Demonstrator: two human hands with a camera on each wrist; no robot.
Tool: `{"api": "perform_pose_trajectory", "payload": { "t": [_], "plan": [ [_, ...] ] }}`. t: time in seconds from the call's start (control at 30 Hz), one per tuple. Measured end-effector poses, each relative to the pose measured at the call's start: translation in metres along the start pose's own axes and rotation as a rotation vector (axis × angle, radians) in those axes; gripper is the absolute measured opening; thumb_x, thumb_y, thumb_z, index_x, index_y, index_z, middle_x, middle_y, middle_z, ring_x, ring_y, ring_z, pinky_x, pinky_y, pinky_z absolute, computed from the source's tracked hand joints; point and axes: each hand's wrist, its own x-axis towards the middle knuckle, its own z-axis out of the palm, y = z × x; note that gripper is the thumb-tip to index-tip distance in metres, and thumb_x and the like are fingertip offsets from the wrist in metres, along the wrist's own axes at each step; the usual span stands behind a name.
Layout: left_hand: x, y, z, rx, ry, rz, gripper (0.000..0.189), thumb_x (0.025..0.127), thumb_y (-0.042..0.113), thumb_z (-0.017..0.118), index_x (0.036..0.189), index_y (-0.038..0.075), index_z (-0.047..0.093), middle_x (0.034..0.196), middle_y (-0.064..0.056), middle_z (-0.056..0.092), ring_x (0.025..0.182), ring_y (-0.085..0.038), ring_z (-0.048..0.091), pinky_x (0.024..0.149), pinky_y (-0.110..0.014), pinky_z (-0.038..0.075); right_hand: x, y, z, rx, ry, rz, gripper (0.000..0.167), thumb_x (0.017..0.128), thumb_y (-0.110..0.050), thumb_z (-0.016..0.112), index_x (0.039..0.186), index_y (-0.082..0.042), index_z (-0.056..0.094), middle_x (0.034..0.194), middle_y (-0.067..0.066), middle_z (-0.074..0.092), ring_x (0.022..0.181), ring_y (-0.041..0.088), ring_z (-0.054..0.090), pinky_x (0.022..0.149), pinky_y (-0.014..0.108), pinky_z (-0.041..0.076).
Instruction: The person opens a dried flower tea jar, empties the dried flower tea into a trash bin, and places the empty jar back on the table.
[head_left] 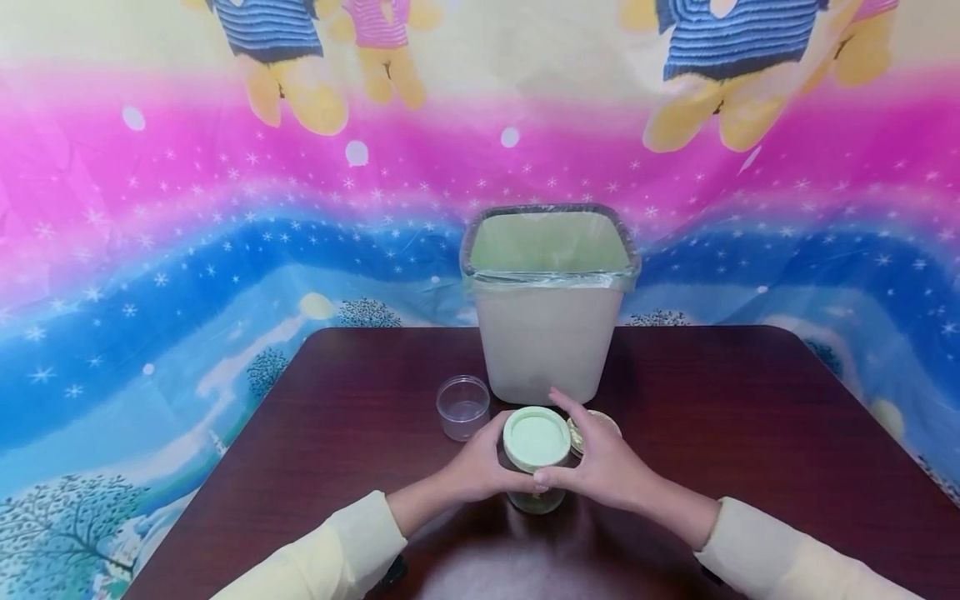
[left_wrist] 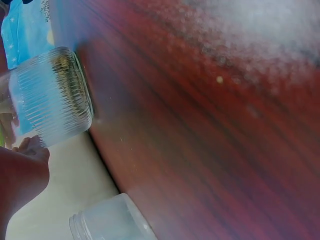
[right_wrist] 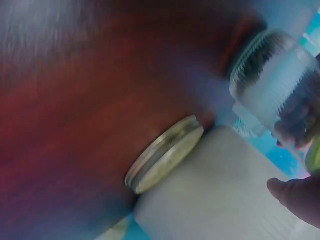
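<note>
A ribbed clear jar (left_wrist: pixel 50 97) with a pale green lid (head_left: pixel 537 437) stands upright near the middle of the table. Some brownish bits lie at its bottom. My left hand (head_left: pixel 480 462) grips the jar's side, thumb across the front. On the other side my right hand (head_left: pixel 606 462) spreads around the lid with its fingers stretched out, its thumb tip meeting the left thumb. Behind the right hand lies a round gold-coloured lid (right_wrist: pixel 165 156), partly hidden in the head view. A clear round tub (head_left: pixel 462 410) without a lid stands beyond the left hand.
A pale waste bin (head_left: pixel 551 342) with a clear liner over its rim stands behind the jar. The dark red-brown table (head_left: pixel 360 375) reaches back to a printed cloth backdrop (head_left: pixel 187 233).
</note>
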Motion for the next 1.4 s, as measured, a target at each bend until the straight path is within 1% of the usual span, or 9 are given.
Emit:
{"api": "perform_pose_trajectory", "payload": {
  "t": [0.17,0.37,0.5,0.6,0.77,0.87,1.03,1.3,1.4],
  "plan": [
    [0.001,-0.002,0.001,0.018,-0.003,0.025,0.079,0.069,0.027,0.087,0.137,0.014,0.047,0.124,0.007,0.057,0.113,-0.011,0.053,0.101,-0.033,0.040,-0.003,0.001,0.011,0.071,0.005,0.067,0.097,0.069,-0.044,0.086,0.142,0.000,0.041,0.143,0.019,0.046,0.127,0.033,0.046,0.099,0.054,0.040],
    [0.001,-0.004,0.001,0.029,-0.008,0.024,0.080,0.068,0.028,0.087,0.136,0.013,0.048,0.121,0.007,0.058,0.112,-0.010,0.054,0.099,-0.032,0.041,-0.003,0.001,0.017,0.144,0.022,0.118,0.094,0.067,-0.041,0.088,0.140,0.000,0.044,0.131,0.010,0.056,0.117,0.025,0.053,0.094,0.047,0.043],
    [0.002,-0.005,0.001,0.028,-0.007,0.022,0.079,0.068,0.028,0.088,0.135,0.015,0.049,0.119,0.008,0.059,0.110,-0.009,0.054,0.099,-0.031,0.041,-0.003,0.001,0.018,0.202,0.036,0.124,0.089,0.068,-0.039,0.088,0.138,-0.004,0.047,0.127,0.005,0.058,0.115,0.021,0.053,0.095,0.042,0.044],
    [0.002,-0.007,0.001,0.024,-0.006,0.019,0.077,0.068,0.029,0.088,0.134,0.017,0.051,0.118,0.009,0.060,0.110,-0.009,0.055,0.099,-0.031,0.041,-0.002,0.002,0.019,0.252,0.043,0.108,0.080,0.070,-0.035,0.088,0.135,-0.008,0.051,0.124,0.002,0.059,0.113,0.019,0.054,0.094,0.037,0.044],
    [0.002,-0.009,0.002,0.024,0.000,0.026,0.073,0.068,0.030,0.089,0.131,0.019,0.054,0.115,0.010,0.062,0.108,-0.009,0.056,0.098,-0.031,0.042,-0.003,0.005,0.019,0.323,0.039,0.082,0.071,0.070,-0.027,0.088,0.131,-0.010,0.054,0.118,0.001,0.060,0.109,0.019,0.056,0.092,0.031,0.045],
    [0.001,-0.009,0.002,0.029,0.001,0.034,0.072,0.067,0.029,0.089,0.130,0.019,0.055,0.114,0.010,0.063,0.107,-0.008,0.056,0.097,-0.030,0.042,-0.003,0.006,0.019,0.353,0.030,0.099,0.073,0.069,-0.025,0.089,0.132,-0.013,0.054,0.118,0.001,0.061,0.108,0.019,0.056,0.092,0.030,0.045],
    [0.002,-0.008,0.000,0.028,-0.002,0.046,0.072,0.067,0.027,0.089,0.130,0.018,0.055,0.114,0.010,0.063,0.106,-0.009,0.058,0.095,-0.031,0.044,-0.002,0.009,0.020,0.359,0.022,0.126,0.081,0.065,-0.028,0.091,0.135,-0.018,0.053,0.120,-0.003,0.061,0.109,0.018,0.056,0.092,0.031,0.045],
    [0.004,-0.009,0.001,0.035,-0.006,0.047,0.071,0.067,0.029,0.089,0.129,0.018,0.055,0.113,0.009,0.063,0.104,-0.009,0.058,0.093,-0.032,0.046,0.000,0.015,0.019,0.377,0.006,0.082,0.082,0.065,-0.026,0.091,0.137,-0.015,0.052,0.136,-0.005,0.054,0.119,0.017,0.051,0.097,0.029,0.041],
    [0.004,-0.009,0.002,0.037,-0.008,0.046,0.071,0.067,0.028,0.089,0.128,0.018,0.055,0.113,0.009,0.063,0.104,-0.009,0.058,0.093,-0.031,0.046,0.000,0.018,0.019,0.388,-0.001,0.074,0.082,0.066,-0.026,0.091,0.138,-0.017,0.052,0.136,-0.005,0.055,0.119,0.017,0.051,0.097,0.029,0.041]
  ]
}}
